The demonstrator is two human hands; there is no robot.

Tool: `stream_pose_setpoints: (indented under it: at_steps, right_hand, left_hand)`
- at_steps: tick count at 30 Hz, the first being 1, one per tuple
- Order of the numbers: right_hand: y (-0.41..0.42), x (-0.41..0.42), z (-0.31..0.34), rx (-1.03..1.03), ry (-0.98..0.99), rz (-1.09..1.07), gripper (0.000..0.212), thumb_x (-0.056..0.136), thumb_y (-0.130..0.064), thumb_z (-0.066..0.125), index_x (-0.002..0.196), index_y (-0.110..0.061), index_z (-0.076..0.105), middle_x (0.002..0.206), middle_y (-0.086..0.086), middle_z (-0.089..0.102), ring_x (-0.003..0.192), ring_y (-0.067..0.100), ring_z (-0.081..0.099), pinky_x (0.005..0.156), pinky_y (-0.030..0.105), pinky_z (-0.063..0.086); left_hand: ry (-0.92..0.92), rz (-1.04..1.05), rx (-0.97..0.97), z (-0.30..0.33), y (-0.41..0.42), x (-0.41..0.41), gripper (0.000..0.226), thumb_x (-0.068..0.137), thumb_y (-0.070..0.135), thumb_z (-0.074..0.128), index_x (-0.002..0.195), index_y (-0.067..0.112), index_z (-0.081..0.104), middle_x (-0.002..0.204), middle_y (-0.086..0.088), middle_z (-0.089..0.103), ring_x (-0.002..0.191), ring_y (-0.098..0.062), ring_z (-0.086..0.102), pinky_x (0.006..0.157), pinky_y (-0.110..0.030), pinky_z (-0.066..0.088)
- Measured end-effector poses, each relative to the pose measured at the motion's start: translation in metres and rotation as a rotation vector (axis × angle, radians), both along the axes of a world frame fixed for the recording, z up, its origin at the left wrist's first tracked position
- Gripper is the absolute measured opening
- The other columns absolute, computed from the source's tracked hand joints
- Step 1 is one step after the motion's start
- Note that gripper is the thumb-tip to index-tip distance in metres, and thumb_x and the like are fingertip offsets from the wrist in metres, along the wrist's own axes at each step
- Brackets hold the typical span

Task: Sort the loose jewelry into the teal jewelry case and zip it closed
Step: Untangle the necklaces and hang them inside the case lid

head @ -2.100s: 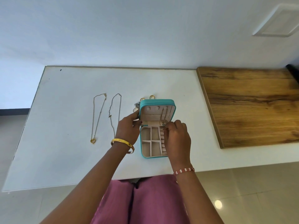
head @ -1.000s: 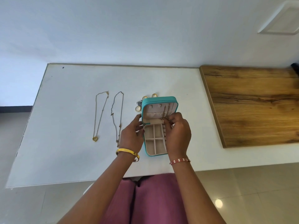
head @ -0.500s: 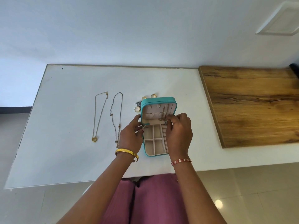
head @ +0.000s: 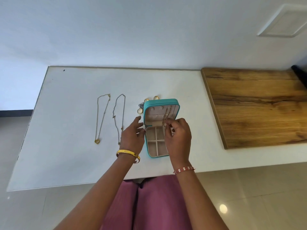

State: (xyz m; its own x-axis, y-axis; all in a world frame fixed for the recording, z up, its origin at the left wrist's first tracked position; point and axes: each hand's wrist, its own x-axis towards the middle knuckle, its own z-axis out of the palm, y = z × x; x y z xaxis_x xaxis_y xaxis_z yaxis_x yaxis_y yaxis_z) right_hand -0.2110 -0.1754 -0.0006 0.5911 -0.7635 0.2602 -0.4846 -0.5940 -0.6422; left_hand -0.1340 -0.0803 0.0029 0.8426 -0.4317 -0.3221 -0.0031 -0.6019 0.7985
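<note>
White desk (head: 74,130): right hand (head: 178,138) pinches a chain (head: 166,116) in the teal case (head: 162,103) lid at 12 o'clock; left hand (head: 132,136) relaxed. Tuck slowly, avoiding tangles.

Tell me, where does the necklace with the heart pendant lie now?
In the head view the heart necklace lies stretched on the white table, leftmost, beside the other loose necklace, left of the teal case.

White table (head: 69,163) (case (head: 162,101), necklaces (head: 101,117)).
</note>
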Motion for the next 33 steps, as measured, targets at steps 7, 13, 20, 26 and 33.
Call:
stream_pose_setpoints:
  at_steps: [7,13,20,26,33]
  right_hand:
    - [0.037,0.004,0.016,0.059,-0.052,0.102,0.007,0.082,-0.004,0.061,0.084,-0.006,0.068,0.084,0.009,0.065,0.076,0.018,0.056,0.064,0.024,0.046]
    - [0.074,0.018,0.018,0.113,0.229,0.289,0.02,0.09,-0.015,0.055,0.106,-0.008,0.066,0.101,0.008,0.065,0.093,0.022,0.059,0.073,0.027,0.046]
    - [0.101,0.033,0.009,0.021,0.503,0.403,0.033,0.091,-0.032,0.055,0.111,-0.007,0.061,0.108,0.01,0.063,0.102,0.024,0.056,0.076,0.03,0.046]
    - [0.112,0.044,0.005,-0.133,0.578,0.411,0.015,0.062,-0.003,0.081,0.072,-0.003,0.069,0.068,0.011,0.065,0.065,0.024,0.063,0.047,0.027,0.049]
    - [0.104,0.041,0.002,0.049,0.42,0.3,0.02,0.091,-0.018,0.051,0.095,-0.003,0.064,0.094,0.012,0.062,0.088,0.023,0.058,0.065,0.028,0.043]
  left_hand:
    - [-0.013,0.091,-0.143,0.016,0.029,-0.01,0.038,0.089,0.002,0.049,0.124,0.016,0.054,0.114,-0.005,0.066,0.091,-0.012,0.061,0.092,-0.024,0.045]
    - [0.031,0.281,-0.21,0.011,0.08,-0.003,0.032,0.088,-0.003,0.046,0.11,0.012,0.062,0.094,-0.002,0.067,0.08,-0.004,0.065,0.086,-0.028,0.053]
    - [0.076,0.399,-0.222,0.004,0.109,0.01,0.028,0.088,-0.004,0.045,0.106,0.009,0.063,0.089,-0.005,0.066,0.081,-0.018,0.064,0.09,-0.042,0.052]
    - [0.128,0.386,-0.236,-0.005,0.107,0.008,0.027,0.088,-0.002,0.046,0.104,0.011,0.063,0.088,-0.003,0.066,0.085,-0.019,0.064,0.091,-0.041,0.051]
    - [0.205,0.389,-0.223,0.0,0.098,0.002,0.024,0.088,0.003,0.047,0.092,0.019,0.064,0.082,0.0,0.066,0.086,-0.021,0.066,0.09,-0.041,0.051]
